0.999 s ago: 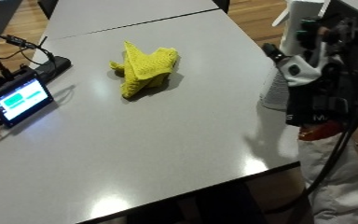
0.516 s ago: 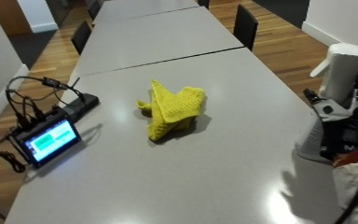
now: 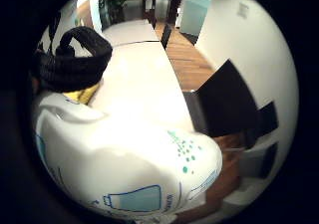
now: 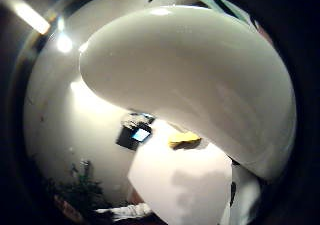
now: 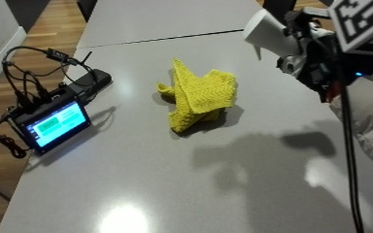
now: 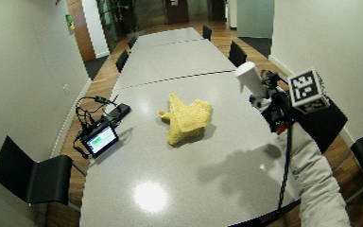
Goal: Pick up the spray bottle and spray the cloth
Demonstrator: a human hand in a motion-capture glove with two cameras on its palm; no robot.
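right hand (image 5: 315, 73) curls round the spray bottle (image 5: 270, 33), lifted above the table's (image 5: 238, 194) right edge | nozzle faces the cloth (image 5: 196, 99) mid-table, apparently to aim spray | screen device (image 5: 51, 124) by left edge

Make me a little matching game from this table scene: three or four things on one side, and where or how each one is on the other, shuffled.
Things:
1. spray bottle
2. cloth
3. small screen
4. right hand

States:
A. crumpled in a heap mid-table
B. lit, near the table's edge, cables attached
C. lifted off the table, white
D. gloved, holding the bottle up

Pairs: 1-C, 2-A, 3-B, 4-D
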